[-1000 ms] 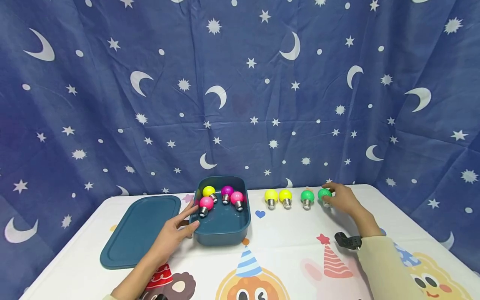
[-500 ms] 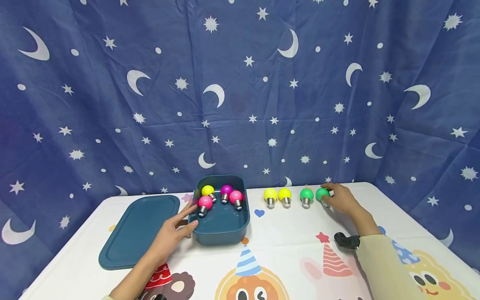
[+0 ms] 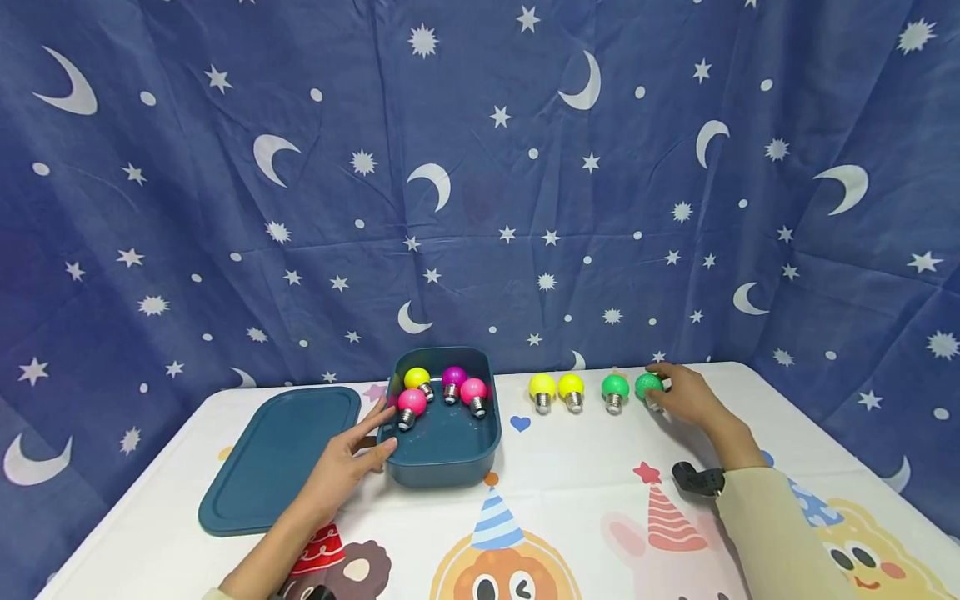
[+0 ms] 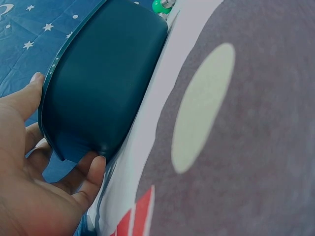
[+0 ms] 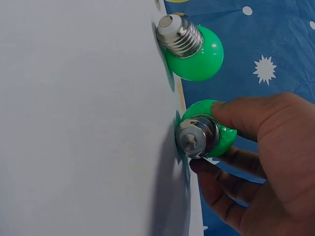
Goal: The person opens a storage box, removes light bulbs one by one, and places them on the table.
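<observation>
My right hand pinches a green light bulb with a faceted globe, at the right end of a row on the table. In the right wrist view, its thumb lies over the globe and its metal base faces the camera. A smooth green bulb lies just left of it. My left hand holds the left end of a dark blue box, thumb and fingers spread around the wall near the rim. Inside the box lie a yellow bulb, a purple bulb and two pink bulbs.
Two yellow bulbs lie between the box and the green pair. A flat dark blue lid lies left of the box, beside my left forearm. The white tablecloth has cartoon prints. A blue star-patterned curtain hangs behind the table.
The view shifts slightly with the head. Both hands keep their places, the right at the faceted green bulb and the left at the box.
</observation>
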`<action>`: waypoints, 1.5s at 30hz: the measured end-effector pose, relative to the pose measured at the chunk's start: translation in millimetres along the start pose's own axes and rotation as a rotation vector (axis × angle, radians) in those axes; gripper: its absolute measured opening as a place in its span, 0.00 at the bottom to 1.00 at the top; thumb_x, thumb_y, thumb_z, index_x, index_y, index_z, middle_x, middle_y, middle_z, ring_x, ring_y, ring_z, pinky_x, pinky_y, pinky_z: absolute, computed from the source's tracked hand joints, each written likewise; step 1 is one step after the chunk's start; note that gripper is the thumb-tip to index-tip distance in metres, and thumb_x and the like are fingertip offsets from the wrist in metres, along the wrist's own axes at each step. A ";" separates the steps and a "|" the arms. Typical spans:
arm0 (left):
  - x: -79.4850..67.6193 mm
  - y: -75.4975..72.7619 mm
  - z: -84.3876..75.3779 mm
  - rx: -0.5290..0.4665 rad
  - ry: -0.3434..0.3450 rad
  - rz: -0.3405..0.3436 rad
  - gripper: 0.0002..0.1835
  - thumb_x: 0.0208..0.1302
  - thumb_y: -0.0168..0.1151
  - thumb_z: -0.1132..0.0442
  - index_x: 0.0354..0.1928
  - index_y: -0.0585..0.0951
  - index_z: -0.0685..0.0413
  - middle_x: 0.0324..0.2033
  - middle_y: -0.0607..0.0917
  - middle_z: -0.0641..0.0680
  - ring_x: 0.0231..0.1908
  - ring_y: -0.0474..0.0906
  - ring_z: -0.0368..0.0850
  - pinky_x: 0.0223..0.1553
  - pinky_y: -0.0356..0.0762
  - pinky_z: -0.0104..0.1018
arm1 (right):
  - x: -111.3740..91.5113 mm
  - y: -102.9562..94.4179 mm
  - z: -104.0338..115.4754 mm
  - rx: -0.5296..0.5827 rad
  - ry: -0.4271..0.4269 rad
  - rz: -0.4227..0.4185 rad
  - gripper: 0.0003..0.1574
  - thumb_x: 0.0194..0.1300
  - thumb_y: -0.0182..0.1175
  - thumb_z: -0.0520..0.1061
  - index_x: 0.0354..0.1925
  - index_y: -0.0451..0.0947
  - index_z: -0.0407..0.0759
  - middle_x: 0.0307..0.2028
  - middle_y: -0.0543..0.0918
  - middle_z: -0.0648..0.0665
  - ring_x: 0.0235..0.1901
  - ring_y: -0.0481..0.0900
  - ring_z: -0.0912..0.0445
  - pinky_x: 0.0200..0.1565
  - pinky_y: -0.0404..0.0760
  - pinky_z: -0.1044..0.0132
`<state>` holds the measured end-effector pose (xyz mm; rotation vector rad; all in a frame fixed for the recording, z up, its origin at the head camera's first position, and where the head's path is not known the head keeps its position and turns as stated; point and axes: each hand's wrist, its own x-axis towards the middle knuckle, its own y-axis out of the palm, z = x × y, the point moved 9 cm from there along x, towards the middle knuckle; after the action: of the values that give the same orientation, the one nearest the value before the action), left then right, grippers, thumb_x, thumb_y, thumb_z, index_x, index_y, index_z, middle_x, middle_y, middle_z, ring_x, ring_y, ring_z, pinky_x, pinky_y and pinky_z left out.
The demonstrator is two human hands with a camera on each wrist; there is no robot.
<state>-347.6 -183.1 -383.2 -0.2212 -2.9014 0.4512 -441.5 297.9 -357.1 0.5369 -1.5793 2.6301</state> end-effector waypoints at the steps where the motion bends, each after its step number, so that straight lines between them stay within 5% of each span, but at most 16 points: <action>1: 0.1 -0.1 -0.2 0.000 0.001 0.000 0.30 0.67 0.61 0.59 0.69 0.67 0.52 0.72 0.55 0.45 0.49 0.73 0.53 0.41 0.77 0.40 | 0.0 -0.2 0.3 0.000 0.001 0.000 0.28 0.61 0.62 0.40 0.56 0.72 0.26 0.46 0.78 0.27 0.38 0.80 0.39 0.39 0.77 0.46; 28: 0.1 -1.0 2.6 0.007 -0.011 -0.006 0.30 0.66 0.61 0.58 0.70 0.67 0.50 0.72 0.55 0.44 0.52 0.72 0.55 0.41 0.77 0.41 | -0.7 -15.5 -1.5 -0.079 0.061 -0.027 0.31 0.64 0.61 0.46 0.56 0.71 0.25 0.50 0.75 0.22 0.46 0.75 0.31 0.45 0.73 0.39; 45: 0.3 -1.1 4.0 0.001 -0.016 -0.008 0.30 0.66 0.61 0.58 0.69 0.67 0.50 0.72 0.55 0.44 0.51 0.72 0.54 0.41 0.77 0.40 | 3.1 -35.7 50.1 -0.079 -0.020 -0.113 0.31 0.65 0.60 0.44 0.61 0.68 0.28 0.51 0.73 0.27 0.44 0.76 0.37 0.42 0.76 0.44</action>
<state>-348.9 -185.2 -386.6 -0.2059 -2.9167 0.4551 -423.5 271.7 -304.3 0.6301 -1.5998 2.4779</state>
